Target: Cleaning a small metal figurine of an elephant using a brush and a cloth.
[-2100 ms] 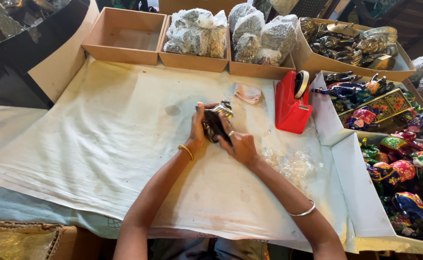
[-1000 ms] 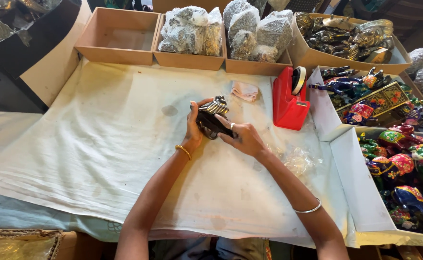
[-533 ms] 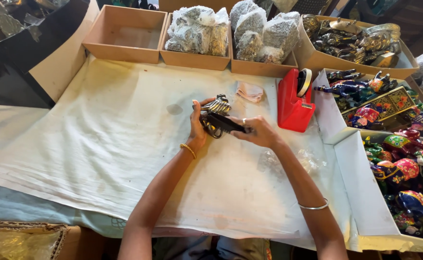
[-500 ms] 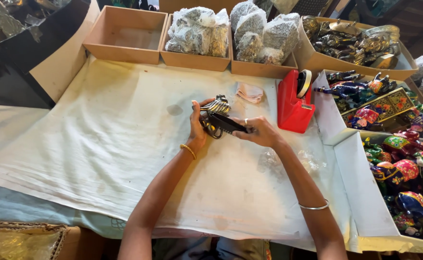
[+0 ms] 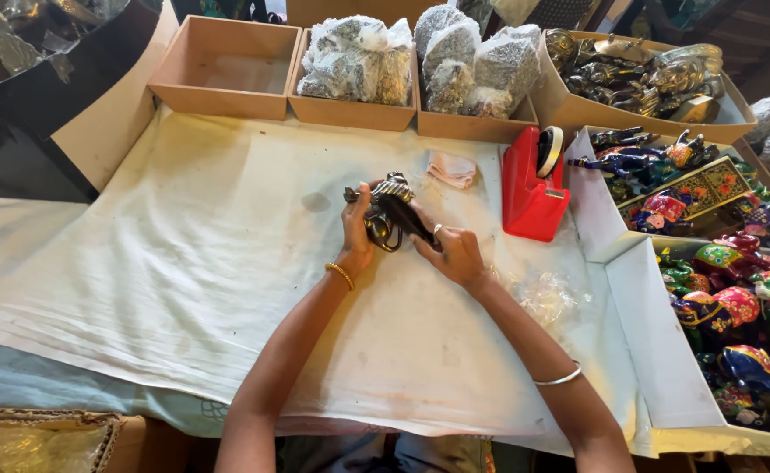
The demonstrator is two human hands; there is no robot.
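Figurine (image 5: 391, 213), one dark metal piece, sits between my hands: left hand (image 5: 356, 235) grasping its side, right hand (image 5: 455, 254) clasping its base; one red tape dispenser (image 5: 531, 186) nearby.

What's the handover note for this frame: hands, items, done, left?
Left hand: grips the dark metal figurine from its left side, above the white cloth.
Right hand: holds the same figurine from the right.
Nearby: red tape dispenser, crumpled clear plastic, folded pink cloth.
Done: figurine is lifted and held in both hands.
Left: it is bare, no wrapping on it yet.
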